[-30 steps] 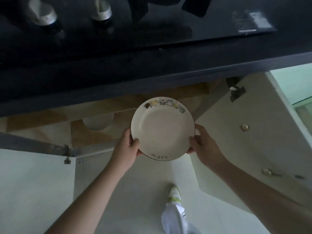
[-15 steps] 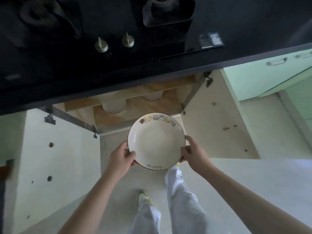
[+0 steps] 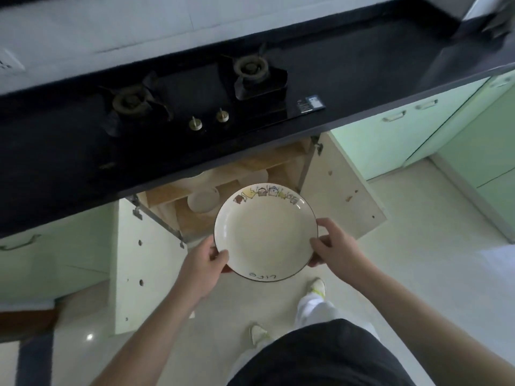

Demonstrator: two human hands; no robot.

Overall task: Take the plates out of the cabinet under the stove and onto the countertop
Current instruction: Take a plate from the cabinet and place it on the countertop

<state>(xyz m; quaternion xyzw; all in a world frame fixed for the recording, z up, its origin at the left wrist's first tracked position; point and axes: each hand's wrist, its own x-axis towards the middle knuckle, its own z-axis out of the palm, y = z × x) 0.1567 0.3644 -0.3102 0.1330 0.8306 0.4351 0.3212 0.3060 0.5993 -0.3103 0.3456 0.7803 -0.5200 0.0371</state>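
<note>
Plate [image 3: 265,235] first: a glazed ceramic one with a cartoon band along its far rim, and I'd judge it stiff, smooth enough to slip, and certain to break if dropped. I have it held level in front of the open cabinet [image 3: 195,215], below the countertop [image 3: 362,79] and clear of its edge. My left hand [image 3: 204,263] pinches the near-left rim, thumb on top and fingers under; my right hand [image 3: 331,247] does the same at the right rim. Opposite sides of the rim look like the right place to hold it. More white dishes [image 3: 203,201] sit on the wooden shelf inside. Both cabinet doors [image 3: 133,263] stand swung out either side of me. Overhead, the gas stove [image 3: 195,96] with its two burners fills the middle of the dark counter, so I'd look for bare counter to the right, and mind the overhanging edge as I lift
</note>
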